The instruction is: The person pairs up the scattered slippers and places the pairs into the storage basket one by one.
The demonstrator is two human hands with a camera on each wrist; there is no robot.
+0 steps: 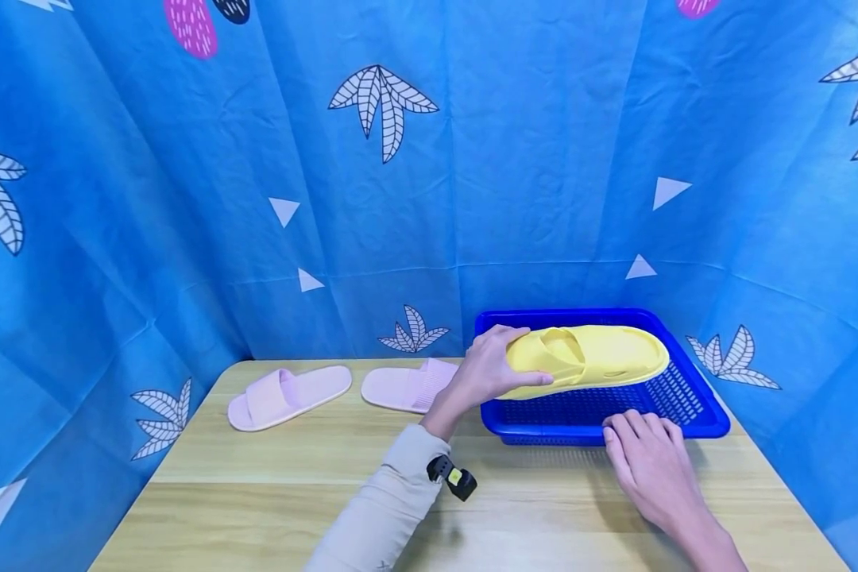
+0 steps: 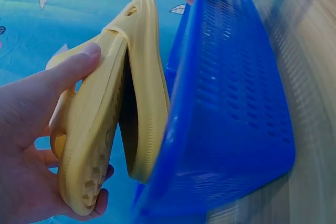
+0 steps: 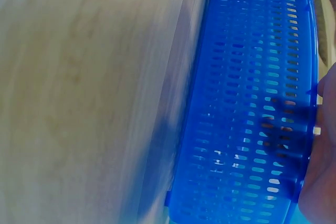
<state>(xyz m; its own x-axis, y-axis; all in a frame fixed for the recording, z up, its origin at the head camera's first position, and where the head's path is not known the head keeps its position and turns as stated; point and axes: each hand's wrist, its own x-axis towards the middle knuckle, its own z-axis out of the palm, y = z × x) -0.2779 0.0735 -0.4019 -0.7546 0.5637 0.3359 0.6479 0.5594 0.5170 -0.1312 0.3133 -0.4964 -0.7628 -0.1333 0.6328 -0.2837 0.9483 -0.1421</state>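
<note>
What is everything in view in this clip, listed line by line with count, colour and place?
Rubbery-looking slippers: apparently two, overlapping so the count is uncertain; yellow; at the basket's opening, in the left hand.
Perforated plastic basket: one; blue; on the table's right part, near the back.
Open-toed slippers with broad straps: two; pale pink; on the table left of the basket, one partly hidden by the left hand.
Wood-grain table: one; light brown; under everything.
Fabric curtain, leaf and triangle prints: count unclear; blue; behind and on both sides.
Strapped wrist device: one; black with yellow; left wrist.
Sleeve: one; light grey; left arm.
Left hand: one; bare; gripping yellow footwear.
Right hand: one; bare; on the basket's front rim.
</note>
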